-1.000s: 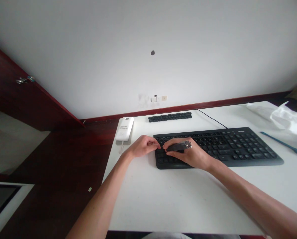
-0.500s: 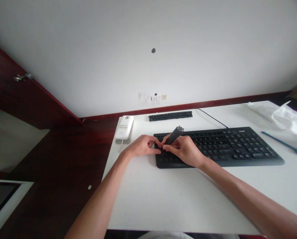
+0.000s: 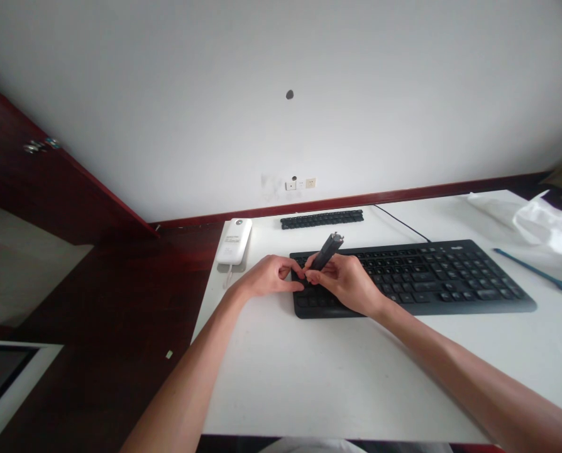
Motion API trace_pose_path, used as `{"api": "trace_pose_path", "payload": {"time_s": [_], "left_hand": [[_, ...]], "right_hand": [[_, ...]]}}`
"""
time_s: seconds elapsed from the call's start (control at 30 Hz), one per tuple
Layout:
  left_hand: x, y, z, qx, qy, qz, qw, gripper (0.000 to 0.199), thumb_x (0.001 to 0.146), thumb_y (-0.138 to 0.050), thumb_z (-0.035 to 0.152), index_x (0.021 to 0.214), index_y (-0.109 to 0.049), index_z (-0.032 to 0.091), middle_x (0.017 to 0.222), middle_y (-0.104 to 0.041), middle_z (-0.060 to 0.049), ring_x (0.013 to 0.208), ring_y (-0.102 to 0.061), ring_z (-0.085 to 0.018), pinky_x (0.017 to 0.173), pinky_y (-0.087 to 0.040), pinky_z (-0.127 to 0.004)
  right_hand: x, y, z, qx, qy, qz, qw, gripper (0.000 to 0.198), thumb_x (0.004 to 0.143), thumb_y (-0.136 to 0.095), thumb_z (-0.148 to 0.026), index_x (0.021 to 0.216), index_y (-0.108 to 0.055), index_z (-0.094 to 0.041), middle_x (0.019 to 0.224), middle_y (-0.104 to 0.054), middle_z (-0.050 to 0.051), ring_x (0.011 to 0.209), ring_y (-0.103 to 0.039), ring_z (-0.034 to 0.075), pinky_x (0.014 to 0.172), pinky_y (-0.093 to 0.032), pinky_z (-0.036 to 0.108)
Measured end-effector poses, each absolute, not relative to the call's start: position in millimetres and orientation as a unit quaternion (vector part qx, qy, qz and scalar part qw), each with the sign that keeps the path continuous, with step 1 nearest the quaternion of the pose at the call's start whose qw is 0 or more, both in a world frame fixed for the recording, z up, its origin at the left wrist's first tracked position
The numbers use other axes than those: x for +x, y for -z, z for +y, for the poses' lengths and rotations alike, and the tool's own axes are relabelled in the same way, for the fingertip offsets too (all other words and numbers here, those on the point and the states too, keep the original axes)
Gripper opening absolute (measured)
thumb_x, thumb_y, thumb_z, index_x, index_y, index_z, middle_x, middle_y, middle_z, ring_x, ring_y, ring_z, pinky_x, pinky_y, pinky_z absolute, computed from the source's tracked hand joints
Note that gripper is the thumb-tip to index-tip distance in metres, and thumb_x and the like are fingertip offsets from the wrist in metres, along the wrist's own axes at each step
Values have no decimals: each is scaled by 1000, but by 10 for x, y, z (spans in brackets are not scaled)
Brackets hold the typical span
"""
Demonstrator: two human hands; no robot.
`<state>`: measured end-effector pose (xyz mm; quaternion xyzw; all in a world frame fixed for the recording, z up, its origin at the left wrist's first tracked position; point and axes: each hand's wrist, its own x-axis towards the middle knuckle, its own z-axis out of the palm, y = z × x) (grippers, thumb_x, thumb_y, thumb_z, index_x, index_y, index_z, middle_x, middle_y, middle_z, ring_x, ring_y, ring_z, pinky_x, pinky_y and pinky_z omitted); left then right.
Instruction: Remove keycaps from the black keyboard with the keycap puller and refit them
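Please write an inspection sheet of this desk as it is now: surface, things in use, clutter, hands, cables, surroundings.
Surface: white table, mostly bare near the front edge.
Things in use: black keyboard; dark pen-shaped tool, tilted, metal tip up.
Clutter: strip of black keys; white device; blue stick; white plastic bag.
Hands: right hand grips the tool; left hand pinched at the keyboard's left end, fingers meeting the right hand's.
Cables: black cable behind the keyboard.
Surroundings: white wall, wall sockets, dark red floor.

Tool [image 3: 325,251]: dark, slim, metal-tipped; tilted, tip up-right, frame centre. Keyboard [image 3: 432,277]: black, flat on white desk, centre-right of frame.
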<state>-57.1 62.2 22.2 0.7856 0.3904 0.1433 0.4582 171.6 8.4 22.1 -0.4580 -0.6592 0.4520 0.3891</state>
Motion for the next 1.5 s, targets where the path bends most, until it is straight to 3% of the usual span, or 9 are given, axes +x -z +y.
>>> {"api": "trace_pose_path", "payload": {"time_s": [0.4, 0.8, 1.27, 1.5], "left_hand": [[-564, -235, 605, 789, -143, 391, 453, 27, 79, -79, 40, 95, -74, 19, 60, -29, 9, 56, -27, -9, 53, -18, -26], [-568, -295, 578, 797, -139, 383, 445, 22, 82, -76, 38, 97, -76, 21, 60, -26, 9, 57, -26, -9, 54, -18, -27], [-575, -293, 582, 781, -124, 384, 477, 42, 79, -77, 55, 99, -76, 18, 58, -24, 9, 56, -21, -9, 54, -12, -28], [-569, -282, 583, 793, -130, 385, 454, 27, 81, -77, 43, 96, -75, 21, 59, -29, 9, 56, -27, -9, 55, -18, -27]], "right_hand": [[1708, -192, 139, -448, -468, -648, 401, 29, 90, -73, -45, 103, -69, -20, 87, -78, 4, 81, -74, 22, 74, -61, 33], [1790, -369, -66, -393, -309, -799, 334, 19, 99, -64, -35, 111, -72, -24, 107, -79, 4, 91, -75, 21, 83, -59, 30], [1757, -385, -172, -331, -310, -832, 320, 25, 92, -66, -22, 114, -76, -27, 105, -79, 7, 94, -75, 25, 88, -61, 37], [1832, -330, -73, -413, -290, -793, 343, 22, 95, -66, -33, 115, -74, -28, 108, -79, 4, 92, -75, 25, 86, -60, 36]]}}
